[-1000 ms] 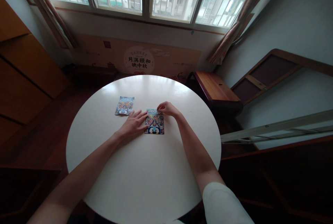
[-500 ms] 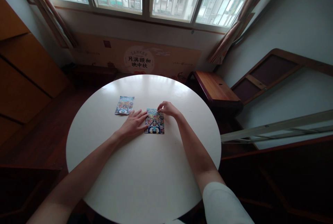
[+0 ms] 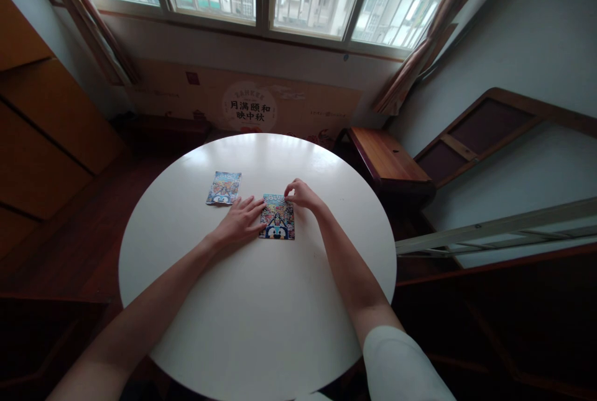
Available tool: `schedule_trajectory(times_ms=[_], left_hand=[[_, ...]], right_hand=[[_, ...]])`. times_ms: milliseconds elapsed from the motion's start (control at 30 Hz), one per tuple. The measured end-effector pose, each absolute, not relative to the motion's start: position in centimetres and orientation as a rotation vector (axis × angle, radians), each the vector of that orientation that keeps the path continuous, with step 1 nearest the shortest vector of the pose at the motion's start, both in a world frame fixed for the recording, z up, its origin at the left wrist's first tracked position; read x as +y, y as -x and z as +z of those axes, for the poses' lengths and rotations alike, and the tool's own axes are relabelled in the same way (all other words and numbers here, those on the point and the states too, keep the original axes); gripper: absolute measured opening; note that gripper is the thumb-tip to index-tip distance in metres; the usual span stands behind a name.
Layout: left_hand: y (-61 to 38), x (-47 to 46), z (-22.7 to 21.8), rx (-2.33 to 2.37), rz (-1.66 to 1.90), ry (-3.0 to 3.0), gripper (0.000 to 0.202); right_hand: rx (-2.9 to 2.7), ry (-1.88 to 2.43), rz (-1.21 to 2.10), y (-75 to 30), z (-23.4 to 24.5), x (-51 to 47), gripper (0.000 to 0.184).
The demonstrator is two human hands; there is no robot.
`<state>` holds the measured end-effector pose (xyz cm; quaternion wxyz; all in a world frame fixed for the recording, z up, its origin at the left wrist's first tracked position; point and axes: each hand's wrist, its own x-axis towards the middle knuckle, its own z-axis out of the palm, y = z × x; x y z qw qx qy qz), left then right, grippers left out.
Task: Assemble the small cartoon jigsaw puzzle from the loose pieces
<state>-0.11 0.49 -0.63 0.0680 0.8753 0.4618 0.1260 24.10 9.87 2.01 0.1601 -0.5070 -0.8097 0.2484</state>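
A colourful picture card [image 3: 278, 219] lies flat near the middle of the round white table [image 3: 261, 301]. My left hand [image 3: 242, 219] rests flat on the table with its fingers spread, the fingertips touching the card's left edge. My right hand [image 3: 302, 195] is curled at the card's top right corner, thumb and fingers pinched together; whether anything small is between them is hidden. A second, similar card [image 3: 224, 188] lies apart to the left, with no hand on it.
A wooden side table [image 3: 387, 161] stands beyond the table's right edge. A wooden cabinet [image 3: 41, 133] fills the left side. A printed board [image 3: 247, 107] leans under the window. A framed panel [image 3: 485, 133] leans on the right wall.
My right hand has shifted slightly right and up at the card's top corner. The left hand and both cards have stayed put.
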Motion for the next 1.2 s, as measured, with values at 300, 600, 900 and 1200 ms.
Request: schedule_trajectory(times_ms=[300,600,900,1200], left_hand=[[0.1,0.4,-0.5,1.388,0.377,-2.643,0.063],[0.1,0.4,-0.6,1.394,0.379,-2.639,0.063],[0.1,0.4,-0.5,1.387,0.386,-2.641,0.063],[0.2,0.4,-0.5,1.392,0.385,-2.638,0.061]], right_hand=[[-2.300,1.434,0.736,-24.2,1.8,10.0,0.009],[-2.181,1.478,0.699,-24.3,2.5,9.8,0.008],[-2.204,1.488,0.683,-24.0,2.9,9.4,0.009],[-2.091,1.566,0.694,-24.7,2.8,9.8,0.016]])
